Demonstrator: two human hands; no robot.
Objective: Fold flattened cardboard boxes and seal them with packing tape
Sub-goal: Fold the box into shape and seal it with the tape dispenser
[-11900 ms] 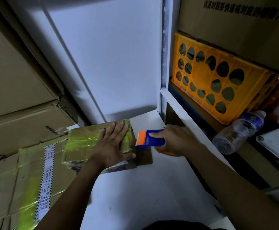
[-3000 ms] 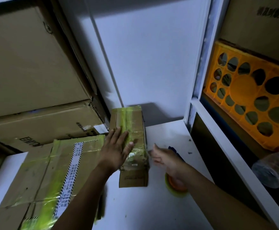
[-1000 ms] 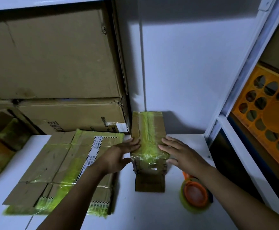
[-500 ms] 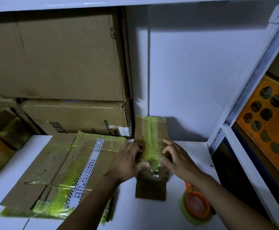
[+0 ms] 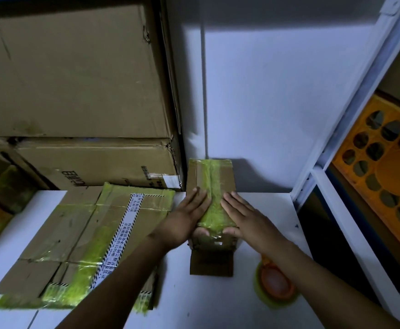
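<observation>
Left hand (image 5: pixel 184 219) and right hand (image 5: pixel 248 220) press flat, fingers straight, on small taped box (image 5: pixel 209 173). Box sits at far edge of white surface (image 5: pixel 265 203).

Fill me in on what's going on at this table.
A person is pressing both hands flat on a small cardboard box that stands on the white table. The left hand and the right hand lie either side of the yellow-green tape strip along its top seam, as if smoothing it down. A flap at the box's near end lies flat on the table. A tape roll sits by the right forearm, and flattened boxes lie to the left.
</observation>
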